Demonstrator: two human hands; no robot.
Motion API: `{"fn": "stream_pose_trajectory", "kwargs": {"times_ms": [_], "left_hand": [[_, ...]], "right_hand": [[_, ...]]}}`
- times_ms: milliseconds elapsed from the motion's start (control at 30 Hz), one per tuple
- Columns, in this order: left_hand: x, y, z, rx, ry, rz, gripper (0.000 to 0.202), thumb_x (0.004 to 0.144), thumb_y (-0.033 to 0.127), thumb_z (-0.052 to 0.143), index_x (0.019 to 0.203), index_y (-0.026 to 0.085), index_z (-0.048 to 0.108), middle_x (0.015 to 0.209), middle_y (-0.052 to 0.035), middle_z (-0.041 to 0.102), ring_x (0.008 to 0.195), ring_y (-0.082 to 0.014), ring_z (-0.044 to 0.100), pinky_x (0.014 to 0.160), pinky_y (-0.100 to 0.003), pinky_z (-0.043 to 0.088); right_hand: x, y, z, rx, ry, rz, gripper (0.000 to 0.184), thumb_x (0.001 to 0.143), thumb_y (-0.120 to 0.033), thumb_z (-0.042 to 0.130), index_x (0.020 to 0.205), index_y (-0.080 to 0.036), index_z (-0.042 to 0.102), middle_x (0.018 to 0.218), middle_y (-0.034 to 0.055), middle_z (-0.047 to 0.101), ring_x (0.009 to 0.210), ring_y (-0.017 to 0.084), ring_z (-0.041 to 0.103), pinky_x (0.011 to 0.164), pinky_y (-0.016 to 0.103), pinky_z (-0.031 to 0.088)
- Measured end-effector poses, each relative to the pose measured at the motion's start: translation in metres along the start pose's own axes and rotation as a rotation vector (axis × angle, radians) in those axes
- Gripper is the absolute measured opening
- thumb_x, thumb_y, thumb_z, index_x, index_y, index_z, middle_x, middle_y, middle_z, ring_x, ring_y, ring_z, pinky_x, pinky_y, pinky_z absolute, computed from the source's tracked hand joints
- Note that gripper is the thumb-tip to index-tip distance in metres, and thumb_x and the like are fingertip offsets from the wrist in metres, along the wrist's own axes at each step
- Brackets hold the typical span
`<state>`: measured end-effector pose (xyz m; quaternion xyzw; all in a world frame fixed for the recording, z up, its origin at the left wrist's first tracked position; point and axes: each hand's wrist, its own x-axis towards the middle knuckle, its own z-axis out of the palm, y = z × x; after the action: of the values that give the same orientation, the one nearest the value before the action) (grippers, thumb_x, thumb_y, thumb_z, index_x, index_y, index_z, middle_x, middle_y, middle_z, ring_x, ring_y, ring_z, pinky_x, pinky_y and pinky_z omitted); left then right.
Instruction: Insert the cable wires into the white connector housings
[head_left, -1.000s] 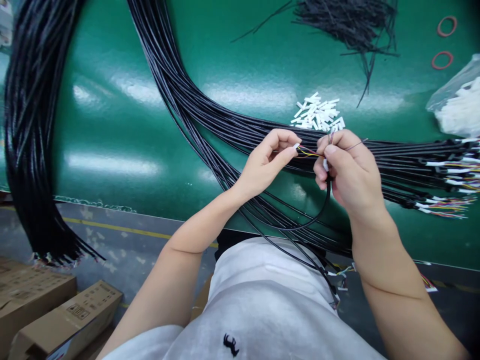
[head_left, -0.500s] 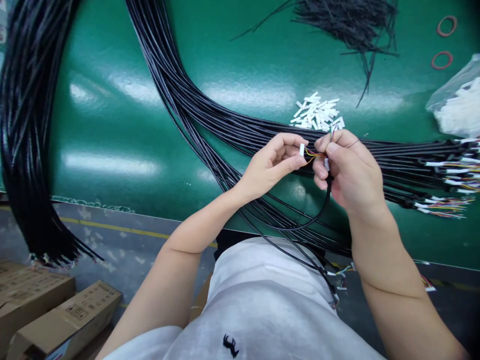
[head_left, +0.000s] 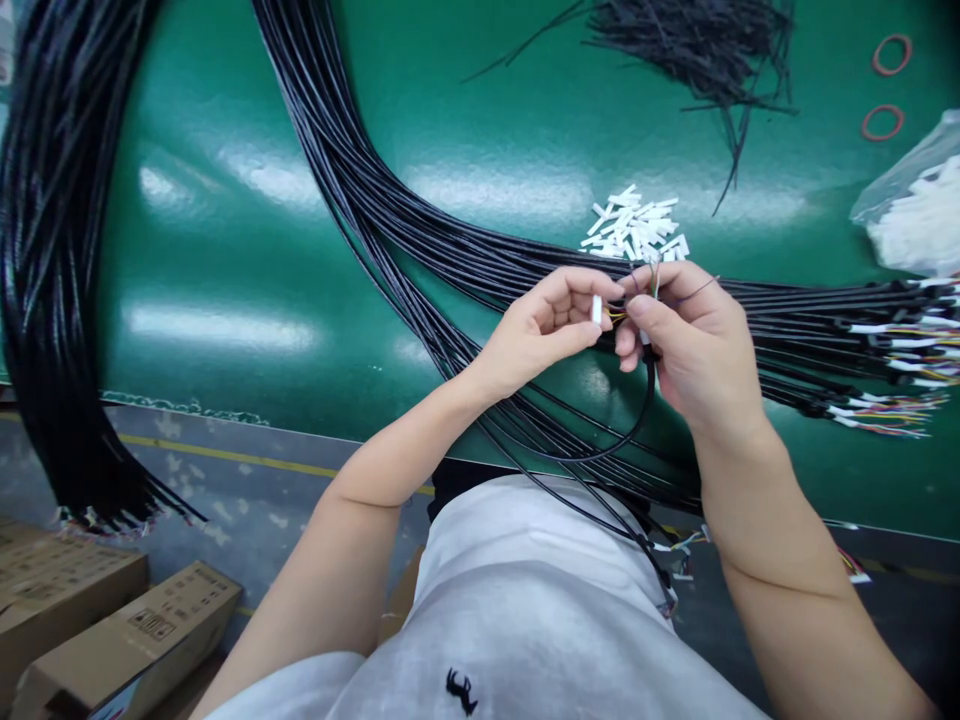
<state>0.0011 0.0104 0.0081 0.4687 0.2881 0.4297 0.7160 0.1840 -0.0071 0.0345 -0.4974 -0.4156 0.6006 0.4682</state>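
Between the thumb and fingers of my left hand is a small white connector housing. Thin coloured wires run from it toward my right hand, whose thumb and fingers pinch the wires at the end of a black cable. A few loose wire ends stick up above the right fingertips. The cable hangs in a loop below that hand. Both hands are over a thick bundle of black cables. Just beyond them lies a pile of white connector housings. Fingers partly hide the wire ends.
The green table carries another black cable bundle hanging over its left edge. Black strips lie at the back, two reddish rings and a plastic bag of white parts at right. Cardboard boxes stand on the floor.
The white connector and the left fingertips have shifted slightly left. My right hand has also moved a little left, its thumb now nearer the left fingers.
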Motion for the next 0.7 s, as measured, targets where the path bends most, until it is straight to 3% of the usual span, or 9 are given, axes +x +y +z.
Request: {"fn": "stream_pose_trajectory", "kwargs": {"times_ms": [133,300,500,700], "left_hand": [[-0.001,0.006,0.002,-0.001,-0.004,-0.071,0.043,0.079,0.053,0.092,0.098,0.023,0.069,0.092,-0.001,0.072,0.085,-0.0112,0.069,0.08,-0.027,0.059],[0.001,0.007,0.0,-0.022,0.104,-0.075,0.046,0.077,0.056,0.091,0.091,0.021,0.065,0.086,0.0026,0.067,0.071,-0.0054,0.06,0.069,-0.021,0.054],[0.003,0.007,-0.001,-0.046,0.131,-0.084,0.041,0.078,0.049,0.09,0.089,0.02,0.064,0.079,0.0041,0.065,0.066,-0.0047,0.058,0.067,-0.02,0.053],[0.003,0.008,0.0,-0.06,0.138,-0.082,0.039,0.078,0.047,0.09,0.089,0.02,0.065,0.078,0.0043,0.065,0.066,-0.0044,0.056,0.066,-0.019,0.052]], "right_hand": [[0.001,-0.003,-0.001,0.061,0.057,0.028,0.019,0.081,-0.028,0.089,0.093,-0.027,0.075,0.077,-0.0042,0.066,0.057,0.01,0.066,0.047,0.022,0.055],[0.0,-0.011,-0.006,0.035,0.072,0.109,0.025,0.09,-0.042,0.085,0.086,-0.028,0.065,0.079,-0.0024,0.063,0.063,0.013,0.066,0.055,0.028,0.059],[0.0,-0.014,-0.007,-0.014,0.036,0.082,0.032,0.094,-0.053,0.08,0.088,-0.027,0.062,0.082,-0.0009,0.064,0.065,0.014,0.066,0.056,0.029,0.058],[0.001,-0.007,-0.011,-0.042,0.035,0.023,0.023,0.094,-0.044,0.08,0.088,-0.025,0.068,0.073,-0.0025,0.063,0.061,0.013,0.068,0.052,0.025,0.055]]}}
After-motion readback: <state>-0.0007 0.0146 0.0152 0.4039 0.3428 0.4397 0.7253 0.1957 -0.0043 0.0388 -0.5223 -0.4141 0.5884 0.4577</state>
